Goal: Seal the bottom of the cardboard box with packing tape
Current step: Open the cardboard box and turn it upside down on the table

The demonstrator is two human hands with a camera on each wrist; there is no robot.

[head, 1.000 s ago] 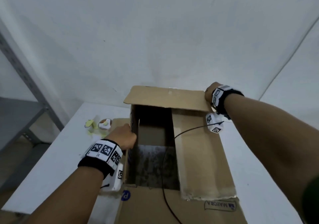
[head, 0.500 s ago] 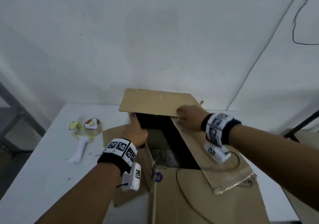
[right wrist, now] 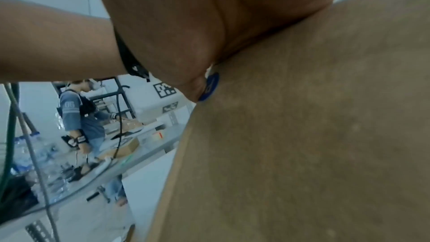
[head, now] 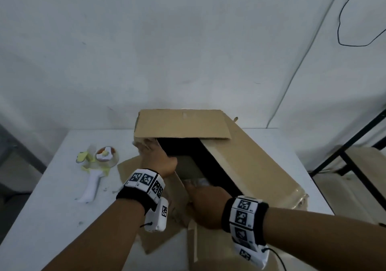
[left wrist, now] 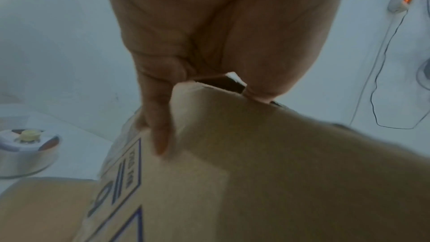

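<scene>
The brown cardboard box (head: 250, 166) stands on the white table (head: 52, 218) with its flaps open and a dark opening in the middle. Its far flap (head: 181, 124) tilts over the opening. My left hand (head: 156, 157) grips the left wall near the far corner, with fingers (left wrist: 158, 126) outside the box (left wrist: 279, 172) and the thumb inside. My right hand (head: 204, 206) holds the near edge, palm flat on the cardboard (right wrist: 302, 135), fingers hooked into the opening with tips hidden. The tape dispenser (head: 98, 166) with its clear roll (left wrist: 25, 154) lies left of the box.
A black metal frame (head: 355, 145) stands beyond the table's right edge. A black cable (head: 342, 19) hangs on the white wall behind. A power strip (left wrist: 400, 1) shows in the left wrist view. Another person (right wrist: 79, 117) works at a distant bench.
My right hand left the far flap and came back to the box's near edge. The left hand kept its hold on the left wall. The box has turned a little on the table.
</scene>
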